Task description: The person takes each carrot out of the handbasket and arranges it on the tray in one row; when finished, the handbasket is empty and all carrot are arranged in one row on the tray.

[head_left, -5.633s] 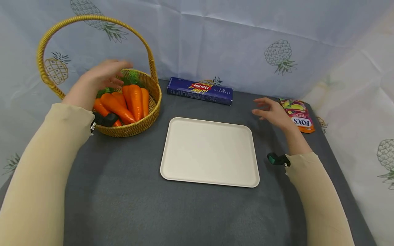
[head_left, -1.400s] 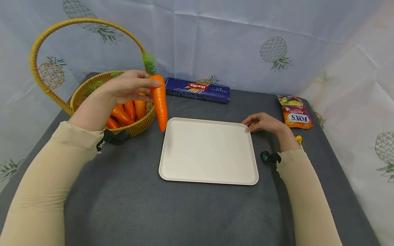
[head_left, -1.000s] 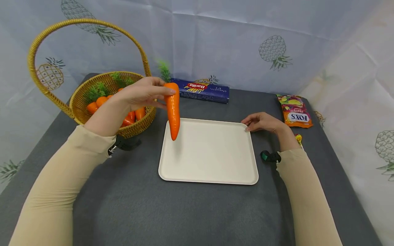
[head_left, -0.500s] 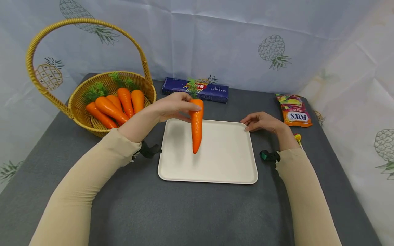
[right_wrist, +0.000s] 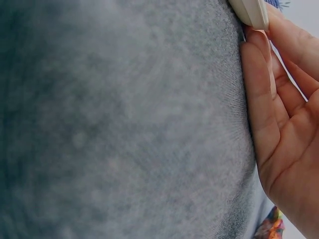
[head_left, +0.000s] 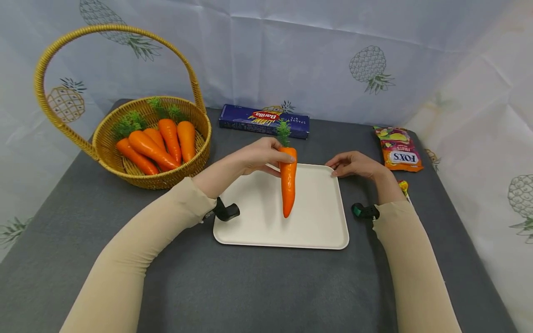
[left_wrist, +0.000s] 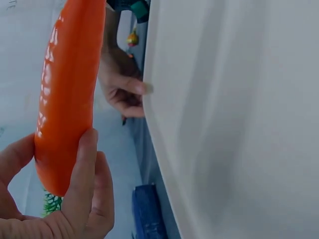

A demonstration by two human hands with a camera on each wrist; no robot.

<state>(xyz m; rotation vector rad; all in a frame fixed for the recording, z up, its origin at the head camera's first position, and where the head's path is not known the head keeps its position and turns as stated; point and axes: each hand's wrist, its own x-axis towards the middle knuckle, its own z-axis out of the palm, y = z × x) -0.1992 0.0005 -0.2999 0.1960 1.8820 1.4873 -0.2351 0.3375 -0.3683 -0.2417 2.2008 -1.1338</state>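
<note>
In the head view my left hand point(head_left: 262, 157) grips an orange carrot point(head_left: 288, 185) by its thick top end. The carrot hangs tip down over the beige tray point(head_left: 250, 231), its green top point(head_left: 283, 132) pointing up. In the left wrist view thumb and fingers sit on either side of the carrot point(left_wrist: 70, 89). My right hand point(head_left: 354, 165) pinches the tray's far right corner; in the right wrist view that corner point(right_wrist: 254, 12) shows at the fingertips of the right hand point(right_wrist: 284, 109). Several more carrots point(head_left: 151, 149) lie in the wicker basket point(head_left: 175, 178) at the left.
A blue spaghetti box point(head_left: 258, 121) lies at the back, behind the tray. At the far right are a Fox's sweets bag point(head_left: 399, 150) and a lollipop point(head_left: 403, 186). The basket's tall handle point(head_left: 114, 27) arches up on the left. A pineapple-print cloth point(head_left: 308, 60) hangs behind the table.
My left hand has taken a carrot from the basket and carried it right and nearer over the tray. My right hand moved from beside the sweets bag to the tray corner, then stayed there.
</note>
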